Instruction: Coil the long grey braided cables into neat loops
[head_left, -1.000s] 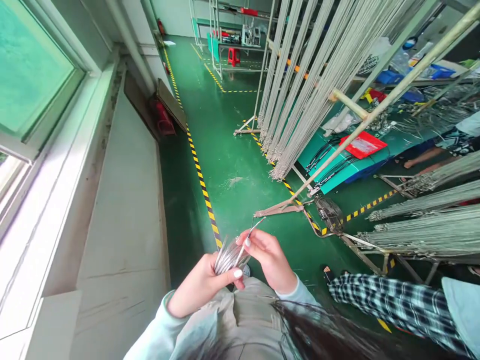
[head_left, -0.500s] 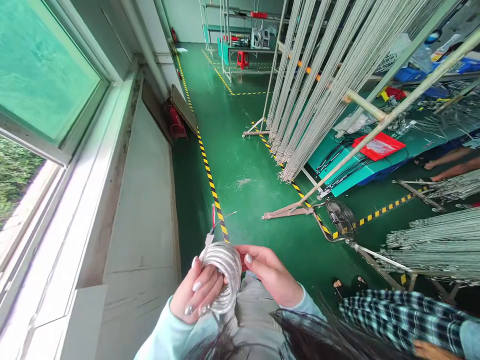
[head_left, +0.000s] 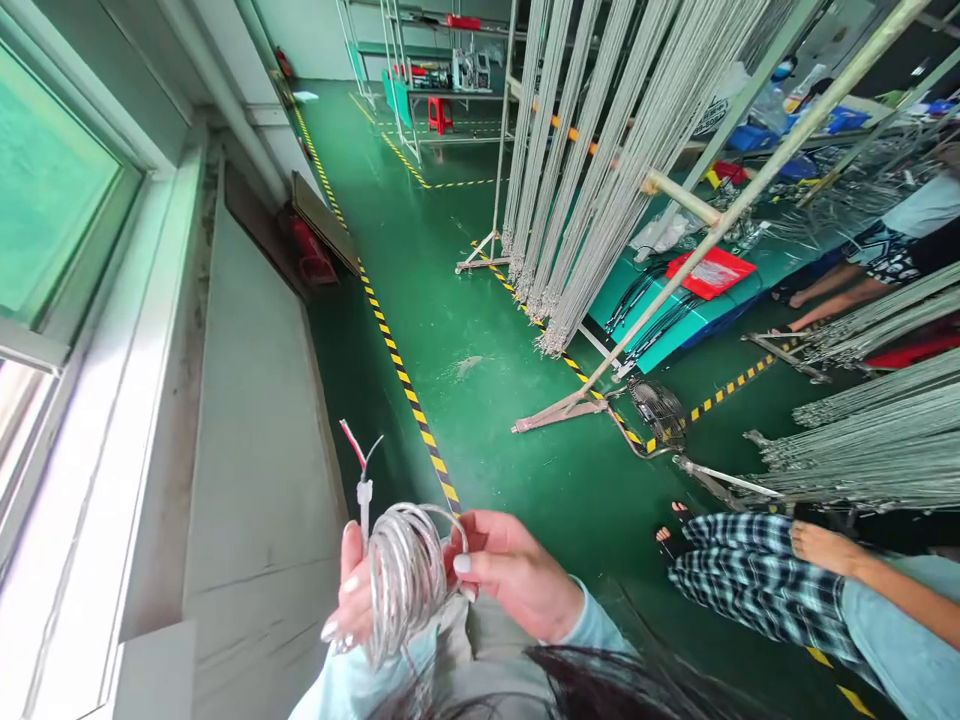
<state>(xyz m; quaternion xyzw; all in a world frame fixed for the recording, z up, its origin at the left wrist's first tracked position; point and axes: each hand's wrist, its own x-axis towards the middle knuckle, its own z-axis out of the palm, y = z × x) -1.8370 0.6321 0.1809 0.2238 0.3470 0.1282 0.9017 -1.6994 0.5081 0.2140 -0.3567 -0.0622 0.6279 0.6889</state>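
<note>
A coil of shiny, silvery-clear cable (head_left: 409, 578) hangs around the fingers of my left hand (head_left: 355, 592), which holds it at the left side. From the top of the coil, a cable end with a pale sleeve (head_left: 364, 492) points up, and red, white and dark thin wires fan out of it. My right hand (head_left: 517, 572) pinches a loop of the same cable between thumb and fingers at the coil's right side.
Bundles of grey cables (head_left: 600, 180) hang on a metal rack at the right, beside a fan (head_left: 657, 412) and a teal table (head_left: 660, 325). A person in plaid trousers (head_left: 757, 580) stands at the lower right. A window ledge (head_left: 142, 400) runs along the left.
The view has shifted to the right. The coil has turned and its loops look more spread. My right thumb now presses on a cable loop, and the wire end stands more upright.
</note>
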